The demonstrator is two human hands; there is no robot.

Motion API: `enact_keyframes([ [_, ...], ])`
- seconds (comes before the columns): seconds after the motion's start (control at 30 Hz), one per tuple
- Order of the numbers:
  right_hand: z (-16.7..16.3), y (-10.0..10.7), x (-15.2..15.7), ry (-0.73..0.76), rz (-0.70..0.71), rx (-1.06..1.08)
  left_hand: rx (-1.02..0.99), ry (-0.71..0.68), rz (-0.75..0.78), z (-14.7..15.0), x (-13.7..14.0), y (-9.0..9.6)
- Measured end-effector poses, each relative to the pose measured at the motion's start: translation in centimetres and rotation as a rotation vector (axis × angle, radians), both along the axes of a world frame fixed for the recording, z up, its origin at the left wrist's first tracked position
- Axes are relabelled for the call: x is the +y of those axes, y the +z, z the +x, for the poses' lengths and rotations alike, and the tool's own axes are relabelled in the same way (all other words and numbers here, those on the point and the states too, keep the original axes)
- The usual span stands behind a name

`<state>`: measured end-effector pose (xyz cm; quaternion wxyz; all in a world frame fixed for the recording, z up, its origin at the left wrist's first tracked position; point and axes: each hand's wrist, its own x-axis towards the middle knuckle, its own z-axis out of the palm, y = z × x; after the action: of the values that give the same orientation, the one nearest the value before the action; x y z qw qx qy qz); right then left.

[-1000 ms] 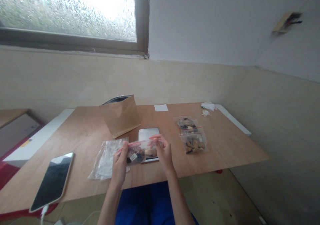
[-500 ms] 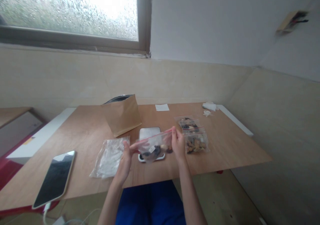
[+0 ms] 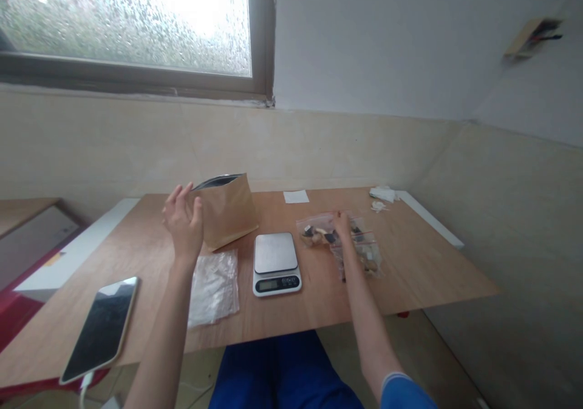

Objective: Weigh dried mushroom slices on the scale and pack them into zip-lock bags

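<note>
My left hand point(image 3: 183, 221) is raised at the left side of a brown kraft paper bag point(image 3: 230, 212), its fingers apart and holding nothing. The paper bag stands upright with its top gaping. On the right, my right hand point(image 3: 340, 222) pinches the top edge of a clear zip bag point(image 3: 314, 234) with dark and pale dried pieces in it. This bag lies beside and partly over other filled zip bags point(image 3: 368, 257), which my forearm partly hides. Between my arms sits a white kitchen scale point(image 3: 276, 263) with a bare metal plate.
Flat clear plastic bags point(image 3: 214, 290) lie left of the scale. A phone point(image 3: 101, 327) with a white cable rests near the table's left front. A white paper point(image 3: 296, 196) and a crumpled white item point(image 3: 383, 194) are at the back. Behind the table point(image 3: 314, 306) rises a wall.
The filled zip bag has moved from above the scale to the bags on the right, in my right hand. My left hand has let go and moved up-left to the paper bag.
</note>
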<state>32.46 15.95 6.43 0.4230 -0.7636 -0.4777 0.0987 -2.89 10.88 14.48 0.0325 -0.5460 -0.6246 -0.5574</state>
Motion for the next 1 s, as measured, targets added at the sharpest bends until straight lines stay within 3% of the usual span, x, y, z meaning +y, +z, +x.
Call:
enact_keyframes([
  [0.13,-0.9,-0.2,-0.3,-0.021,0.057,-0.054,0.038,0.058,-0.078,-1.1,3.9,1.0],
  [0.27,-3.7,0.7,-2.5,-0.006,0.233,-0.096,0.041,0.017,-0.176,-1.2,5.0,0.6],
  [0.4,-9.1,2.7,-6.4,0.346,0.53,-0.043,-0.019,0.016,-0.12,-0.3,2.6,0.2],
  [0.53,-14.8,4.8,-9.8,0.775,0.569,-0.136,-0.035,0.024,-0.231,0.8,-2.0,-0.2],
  [0.63,-17.8,5.2,-11.0,0.942,0.529,-0.322,-0.034,-0.079,-0.327,1.0,-5.0,-1.1],
  [0.73,-19.5,4.7,-11.4,0.961,0.417,-0.482,-0.053,-0.112,-0.309,0.9,-6.9,-2.5],
  [0.93,-20.3,4.9,-10.9,0.937,-0.148,-0.551,-0.025,-0.198,-0.186,1.7,-8.5,-5.6],
  [1.0,-20.7,5.0,-9.9,0.99,-0.226,-0.465,-0.005,-0.242,-0.17,2.2,-8.9,-6.5],
])
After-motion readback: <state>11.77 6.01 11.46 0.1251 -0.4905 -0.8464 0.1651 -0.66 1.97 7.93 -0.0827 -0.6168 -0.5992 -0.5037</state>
